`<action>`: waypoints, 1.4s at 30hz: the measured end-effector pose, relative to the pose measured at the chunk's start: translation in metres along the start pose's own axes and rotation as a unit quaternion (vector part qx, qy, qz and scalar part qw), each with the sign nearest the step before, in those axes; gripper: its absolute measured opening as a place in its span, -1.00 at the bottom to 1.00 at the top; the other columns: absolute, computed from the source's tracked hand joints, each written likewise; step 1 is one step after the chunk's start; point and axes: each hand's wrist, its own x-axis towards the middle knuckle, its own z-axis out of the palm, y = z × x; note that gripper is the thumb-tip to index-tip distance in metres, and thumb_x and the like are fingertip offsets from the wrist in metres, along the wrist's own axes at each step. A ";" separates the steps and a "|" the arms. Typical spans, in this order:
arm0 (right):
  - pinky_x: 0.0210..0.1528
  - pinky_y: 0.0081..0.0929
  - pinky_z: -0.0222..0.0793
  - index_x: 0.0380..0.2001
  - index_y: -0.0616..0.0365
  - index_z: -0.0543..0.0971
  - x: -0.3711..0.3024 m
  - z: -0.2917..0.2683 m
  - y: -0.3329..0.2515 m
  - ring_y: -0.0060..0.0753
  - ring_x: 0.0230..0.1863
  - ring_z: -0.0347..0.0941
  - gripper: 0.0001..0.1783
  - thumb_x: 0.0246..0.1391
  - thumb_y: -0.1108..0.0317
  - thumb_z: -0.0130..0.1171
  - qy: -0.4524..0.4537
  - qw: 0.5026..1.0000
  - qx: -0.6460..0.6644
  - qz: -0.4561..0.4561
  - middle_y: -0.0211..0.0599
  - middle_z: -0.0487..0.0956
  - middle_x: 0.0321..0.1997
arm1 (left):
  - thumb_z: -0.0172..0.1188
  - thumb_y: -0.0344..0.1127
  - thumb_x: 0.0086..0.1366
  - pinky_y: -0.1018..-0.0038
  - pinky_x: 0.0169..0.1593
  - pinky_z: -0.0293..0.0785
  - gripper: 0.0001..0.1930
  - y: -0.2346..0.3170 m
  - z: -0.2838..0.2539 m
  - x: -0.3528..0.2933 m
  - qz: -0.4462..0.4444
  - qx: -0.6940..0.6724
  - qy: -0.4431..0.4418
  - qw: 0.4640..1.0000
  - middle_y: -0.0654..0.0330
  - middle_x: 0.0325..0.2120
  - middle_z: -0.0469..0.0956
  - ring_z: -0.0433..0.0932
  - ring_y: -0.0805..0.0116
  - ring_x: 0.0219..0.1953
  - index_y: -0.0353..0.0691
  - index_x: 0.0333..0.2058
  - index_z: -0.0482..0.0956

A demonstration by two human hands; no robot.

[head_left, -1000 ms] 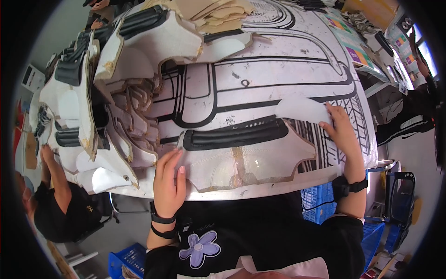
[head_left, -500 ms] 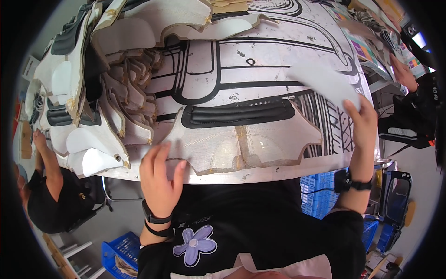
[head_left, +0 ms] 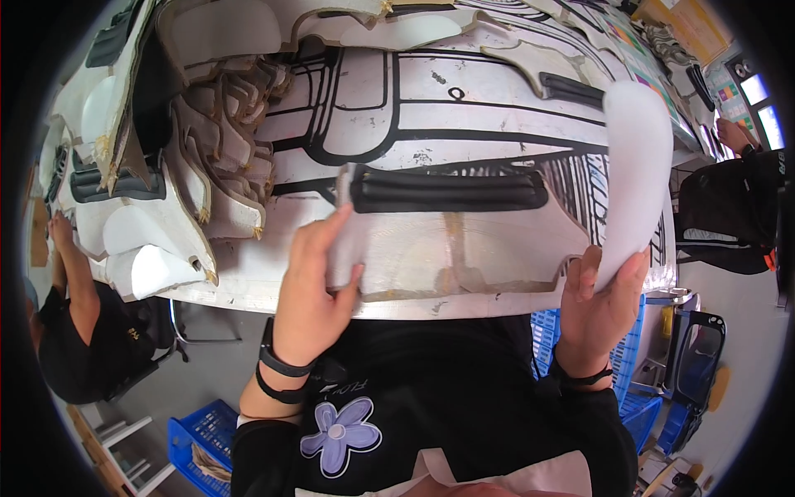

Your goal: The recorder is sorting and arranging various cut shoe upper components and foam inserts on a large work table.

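In front of me at the table's near edge is a light grey foam-backed fabric panel [head_left: 414, 253], with a black ribbed padded strip [head_left: 447, 192] along its far side. My left hand [head_left: 319, 277] is closed on the panel's left end, which is tilted up off the table. My right hand [head_left: 603, 302] grips the lower end of a white elongated pad [head_left: 639, 161] with rounded ends, held upright. This hand is also beside the panel's right end; whether its fingers touch the panel, I cannot tell.
Stacked grey panels [head_left: 228, 141] fill the left of the table [head_left: 248, 282]. Another panel [head_left: 530, 66] with a black strip lies at the far right. Blue crates [head_left: 203, 439] stand below. Co-workers' hands show at left [head_left: 60, 232] and far right [head_left: 733, 134].
My right hand has brought the white pad nearer and turned it upright. My left hand has lifted the panel's left end. A panel with a black strip now lies on the far right.
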 end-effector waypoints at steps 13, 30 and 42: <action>-0.26 -0.59 0.23 0.04 0.26 0.17 0.003 -0.016 0.021 -0.50 -0.32 0.29 -0.63 0.17 0.39 -0.22 0.030 0.998 -0.022 0.048 -0.24 0.40 -0.18 | 0.25 -0.61 -0.07 0.34 0.08 0.30 -0.15 0.008 0.015 0.002 -0.122 -0.371 0.181 0.903 -0.01 0.06 0.22 0.32 0.23 0.03 -0.33 0.18 -0.06; -0.37 -0.67 0.17 -0.43 0.33 0.51 0.000 -0.046 0.034 -0.61 -0.44 0.29 -0.76 0.08 0.31 0.09 -0.093 0.960 -0.243 0.098 -0.40 0.43 -0.47 | 0.19 -0.27 0.10 0.40 -0.29 0.39 -0.80 0.004 0.015 0.001 -0.094 0.063 -0.059 0.992 0.10 -0.45 0.55 0.52 0.15 -0.41 -0.27 -0.34 0.57; -0.42 -0.76 0.11 -0.21 0.23 0.35 -0.003 -0.040 0.021 -0.72 -0.44 0.27 -0.71 -0.05 0.58 0.12 -0.136 0.947 -0.224 0.184 -0.43 0.43 -0.42 | 0.16 -0.33 0.10 0.38 -0.27 0.39 -0.83 -0.003 0.019 -0.010 -0.050 0.114 0.025 0.992 0.07 -0.44 0.55 0.52 0.09 -0.38 -0.27 -0.34 0.58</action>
